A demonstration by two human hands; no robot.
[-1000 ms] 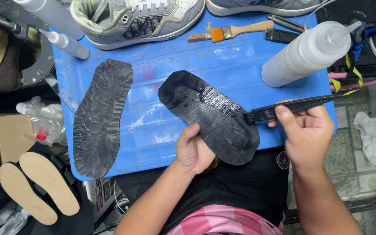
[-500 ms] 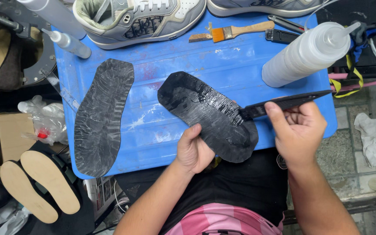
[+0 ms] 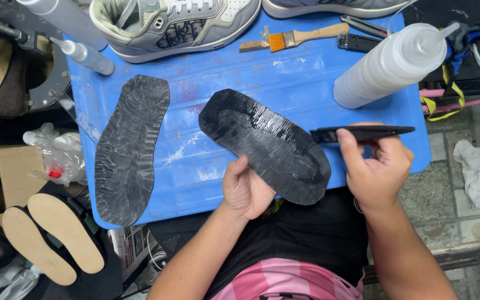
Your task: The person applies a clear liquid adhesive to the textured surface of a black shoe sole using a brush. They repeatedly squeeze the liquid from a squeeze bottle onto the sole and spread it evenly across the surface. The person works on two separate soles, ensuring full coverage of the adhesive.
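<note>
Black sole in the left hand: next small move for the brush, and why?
Probably draw the black brush leftward, back across the black sole. The right hand holds it with its tip at the sole's right edge, the left hand steadies the sole from below, and the glossy streaks cover only part of the surface.

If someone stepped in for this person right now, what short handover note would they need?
Left hand: grips the near edge of the glossy black sole, tilted over the blue board.
Right hand: holds a black flat tool, its tip at the sole's right edge.
Second black sole lies flat on the board's left, apart.
Done: the held sole looks wet and shiny over much of its face.
Left: likely the rest of that face; the second sole looks dull.
</note>
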